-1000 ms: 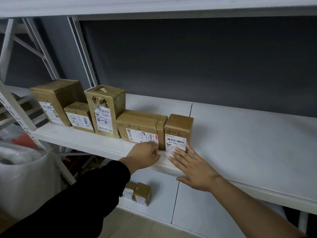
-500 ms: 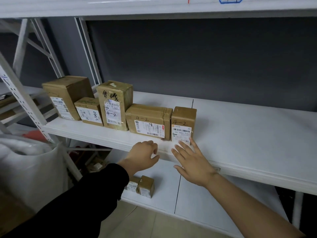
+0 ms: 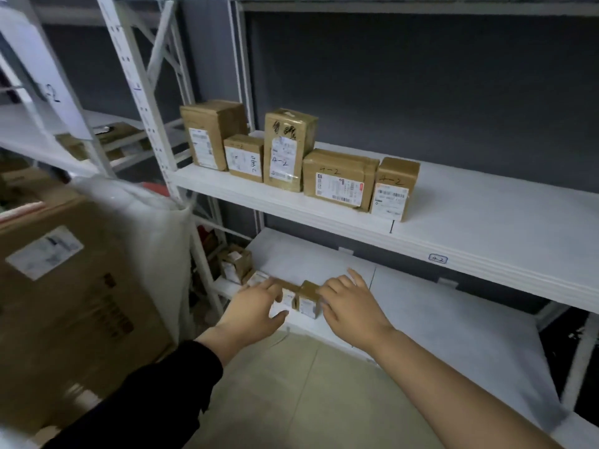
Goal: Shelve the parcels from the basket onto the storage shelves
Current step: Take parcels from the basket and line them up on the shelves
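Several brown taped parcels stand in a row on the white middle shelf (image 3: 486,228); the rightmost is a small box marked 4-2 (image 3: 393,189), beside a flat box (image 3: 338,179) and a tall box (image 3: 287,150). Both hands hang well below that shelf, in front of the lower shelf (image 3: 421,306). My left hand (image 3: 256,306), in a black sleeve, has relaxed fingers and holds nothing. My right hand (image 3: 350,303) is spread and empty. Two small parcels (image 3: 306,299) on the lower shelf sit just behind the fingers. No basket is visible.
A large cardboard carton (image 3: 64,303) and a white plastic sack (image 3: 146,228) stand at the left. White shelf uprights (image 3: 139,92) rise beside them. More small boxes (image 3: 236,264) sit at the lower shelf's left end. Beige floor lies below my arms.
Both hands have dropped away from the small 4-2 box on the middle shelf to the level of the lower shelf. The view has pulled back and swung left.
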